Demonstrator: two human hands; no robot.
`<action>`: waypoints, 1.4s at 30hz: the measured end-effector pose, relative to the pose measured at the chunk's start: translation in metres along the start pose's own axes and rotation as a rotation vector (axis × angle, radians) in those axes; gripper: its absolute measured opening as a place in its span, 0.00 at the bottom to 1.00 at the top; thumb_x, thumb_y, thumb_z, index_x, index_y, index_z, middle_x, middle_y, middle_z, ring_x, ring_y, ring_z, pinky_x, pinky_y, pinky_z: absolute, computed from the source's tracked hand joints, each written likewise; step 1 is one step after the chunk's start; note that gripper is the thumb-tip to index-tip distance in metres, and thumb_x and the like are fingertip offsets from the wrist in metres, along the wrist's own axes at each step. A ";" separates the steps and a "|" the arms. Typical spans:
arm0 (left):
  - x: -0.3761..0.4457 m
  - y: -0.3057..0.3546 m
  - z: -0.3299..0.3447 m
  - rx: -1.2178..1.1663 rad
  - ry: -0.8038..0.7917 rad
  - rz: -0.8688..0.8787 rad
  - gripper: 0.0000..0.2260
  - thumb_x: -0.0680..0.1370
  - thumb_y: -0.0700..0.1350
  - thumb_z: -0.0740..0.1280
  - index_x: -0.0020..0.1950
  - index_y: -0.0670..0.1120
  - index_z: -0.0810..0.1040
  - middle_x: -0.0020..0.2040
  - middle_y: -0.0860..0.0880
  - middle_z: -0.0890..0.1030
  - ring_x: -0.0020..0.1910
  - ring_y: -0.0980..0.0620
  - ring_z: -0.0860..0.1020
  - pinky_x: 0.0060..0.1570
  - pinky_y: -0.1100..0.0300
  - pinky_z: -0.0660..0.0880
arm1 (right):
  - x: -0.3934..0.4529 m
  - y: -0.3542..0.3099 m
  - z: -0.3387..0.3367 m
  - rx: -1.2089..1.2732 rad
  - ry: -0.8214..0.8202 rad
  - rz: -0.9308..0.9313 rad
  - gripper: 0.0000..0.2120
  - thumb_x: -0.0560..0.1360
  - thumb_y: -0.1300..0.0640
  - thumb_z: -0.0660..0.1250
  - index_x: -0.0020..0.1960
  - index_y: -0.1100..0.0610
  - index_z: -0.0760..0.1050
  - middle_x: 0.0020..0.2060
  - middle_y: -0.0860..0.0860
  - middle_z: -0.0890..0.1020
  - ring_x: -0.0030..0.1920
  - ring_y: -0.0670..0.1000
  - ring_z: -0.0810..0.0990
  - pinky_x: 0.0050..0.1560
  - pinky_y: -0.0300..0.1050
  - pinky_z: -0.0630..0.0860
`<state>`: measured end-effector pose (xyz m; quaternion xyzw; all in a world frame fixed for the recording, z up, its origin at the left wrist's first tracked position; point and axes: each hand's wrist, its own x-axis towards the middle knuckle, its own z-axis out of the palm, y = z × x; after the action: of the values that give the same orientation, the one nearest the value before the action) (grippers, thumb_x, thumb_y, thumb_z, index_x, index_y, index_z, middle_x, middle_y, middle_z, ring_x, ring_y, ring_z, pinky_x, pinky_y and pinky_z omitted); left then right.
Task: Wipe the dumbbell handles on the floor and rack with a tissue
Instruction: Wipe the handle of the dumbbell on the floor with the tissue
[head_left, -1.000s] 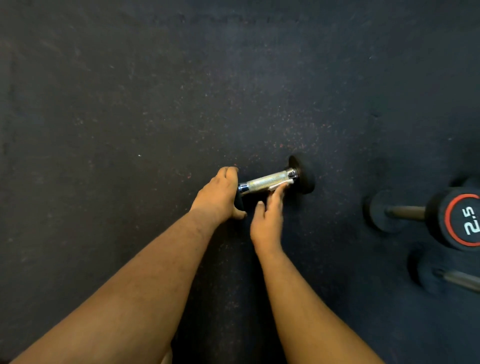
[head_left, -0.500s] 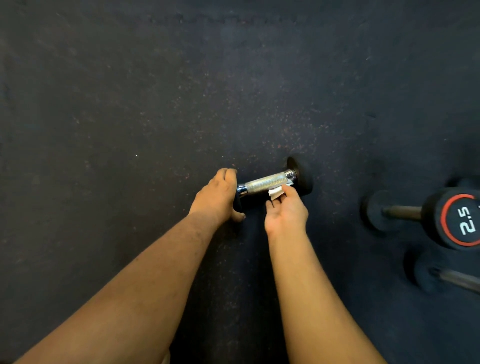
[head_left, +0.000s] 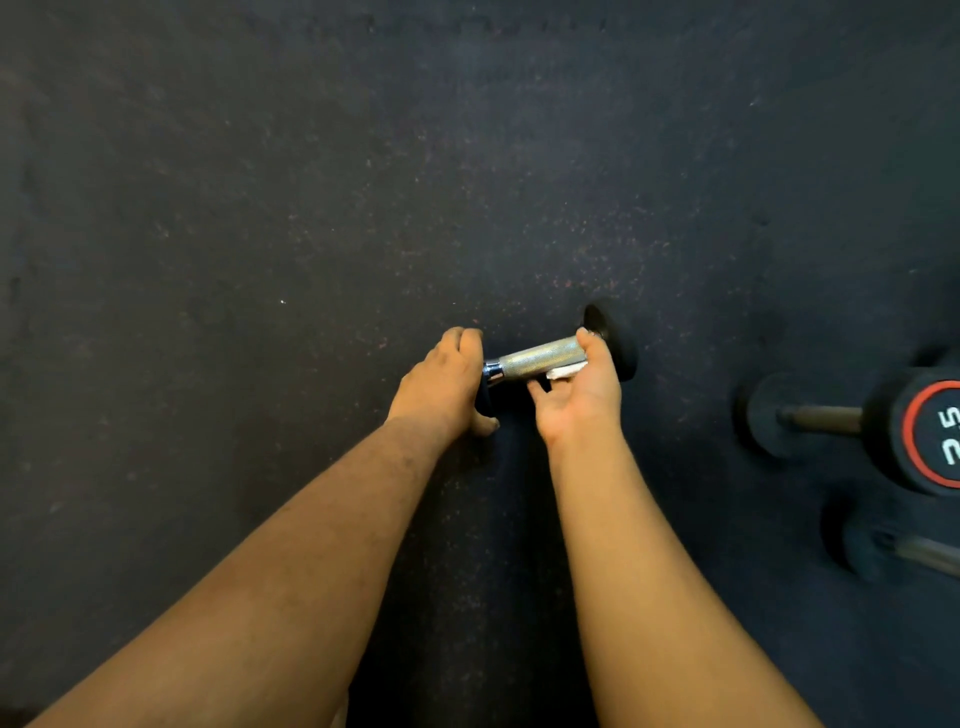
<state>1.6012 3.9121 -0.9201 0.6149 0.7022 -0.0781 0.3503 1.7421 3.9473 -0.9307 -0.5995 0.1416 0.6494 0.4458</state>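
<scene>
A small dumbbell lies on the dark rubber floor, its knurled metal handle running left to right between two black heads. My left hand curls over the left head, which it hides. My right hand is palm-up at the handle's right end, fingers curled around the bar, with a white tissue pressed between the palm and the underside of the handle. The right head shows just beyond my fingers.
Two more black dumbbells lie at the right: one marked 2.5 with a red ring, and another below it, cut off by the frame edge. The speckled rubber floor stretches away on the left and beyond.
My right hand has turned palm-up and slid right along the handle to its right end, carrying the tissue under the bar. My left hand has kept its hold.
</scene>
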 end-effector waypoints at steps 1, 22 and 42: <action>0.000 0.000 0.000 0.001 -0.001 -0.001 0.50 0.65 0.53 0.82 0.78 0.44 0.57 0.75 0.45 0.62 0.70 0.43 0.70 0.63 0.45 0.73 | 0.005 -0.003 0.002 0.005 -0.018 0.017 0.14 0.78 0.54 0.68 0.61 0.58 0.76 0.59 0.56 0.80 0.60 0.56 0.79 0.70 0.60 0.70; -0.001 0.000 0.000 0.025 0.006 0.012 0.50 0.66 0.53 0.82 0.79 0.44 0.57 0.75 0.46 0.62 0.70 0.43 0.70 0.61 0.46 0.74 | 0.007 0.031 -0.009 -0.176 -0.143 0.066 0.14 0.79 0.53 0.66 0.63 0.56 0.77 0.58 0.55 0.83 0.59 0.55 0.81 0.67 0.54 0.71; 0.003 0.000 0.007 0.391 0.075 0.031 0.62 0.66 0.66 0.76 0.81 0.41 0.38 0.81 0.36 0.36 0.80 0.37 0.36 0.78 0.37 0.40 | 0.011 0.048 -0.021 -0.228 -0.212 0.072 0.20 0.81 0.47 0.63 0.69 0.56 0.76 0.60 0.56 0.83 0.61 0.54 0.81 0.64 0.57 0.73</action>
<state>1.6037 3.9112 -0.9270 0.6844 0.6767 -0.1847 0.1989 1.7213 3.9100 -0.9625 -0.5689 0.0403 0.7365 0.3638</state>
